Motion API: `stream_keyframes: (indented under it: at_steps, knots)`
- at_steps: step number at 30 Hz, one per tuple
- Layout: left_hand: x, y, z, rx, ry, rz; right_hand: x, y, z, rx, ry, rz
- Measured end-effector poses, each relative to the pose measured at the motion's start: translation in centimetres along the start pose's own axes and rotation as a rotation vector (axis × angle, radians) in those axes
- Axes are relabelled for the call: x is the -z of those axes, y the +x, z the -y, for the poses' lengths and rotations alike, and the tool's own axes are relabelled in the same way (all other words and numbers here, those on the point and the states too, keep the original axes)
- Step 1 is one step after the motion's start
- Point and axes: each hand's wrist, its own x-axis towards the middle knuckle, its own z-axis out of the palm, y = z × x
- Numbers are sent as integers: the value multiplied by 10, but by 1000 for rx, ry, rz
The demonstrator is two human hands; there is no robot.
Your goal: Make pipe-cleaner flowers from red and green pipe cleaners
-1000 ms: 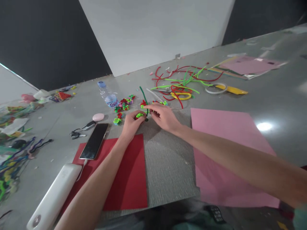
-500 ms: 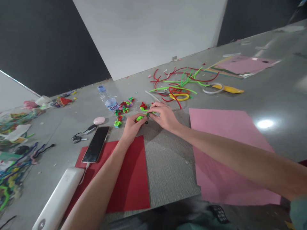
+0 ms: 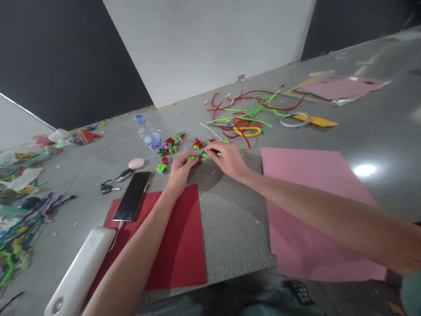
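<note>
My left hand (image 3: 179, 170) pinches a small bright green pipe-cleaner piece (image 3: 190, 159), with a little red just below the fingertips. A dark green pipe cleaner (image 3: 201, 156) stands up beside it, between my two hands. My right hand (image 3: 229, 159) is closed, thumb and index fingertip together at the upper end of that dark green strand. Part of what lies under the right fingers is hidden. Small finished pipe-cleaner flowers in red, green and pink (image 3: 171, 145) lie to the left, and a red one (image 3: 198, 143) sits just beyond my hands.
Loose red and green pipe cleaners (image 3: 253, 112) lie beyond, with yellow-handled scissors (image 3: 248, 131) and a tape roll (image 3: 294, 120). A water bottle (image 3: 149, 134), phone (image 3: 132, 197), keys (image 3: 107, 188) and power bank (image 3: 82, 270) are left; red paper (image 3: 179, 245) and pink paper (image 3: 302, 175) lie nearer.
My right fingertips have moved slightly up and away from the left ones. The dark green strand now shows upright between the hands. My left hand has hardly moved.
</note>
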Motion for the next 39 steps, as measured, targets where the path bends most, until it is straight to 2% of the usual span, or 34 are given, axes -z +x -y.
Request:
stream_keyframes:
  at_steps: [9, 25, 32, 39]
  knots:
    - [3, 2, 4, -72, 125, 19, 0, 1, 1, -34, 44, 21]
    - [3, 2, 3, -69, 93, 44, 2, 1, 8, -75, 142, 15]
    - [3, 0, -1, -83, 226, 131, 2, 2, 5, -54, 123, 32]
    - [2, -3, -7, -109, 195, 156, 1, 2, 5, -41, 131, 36]
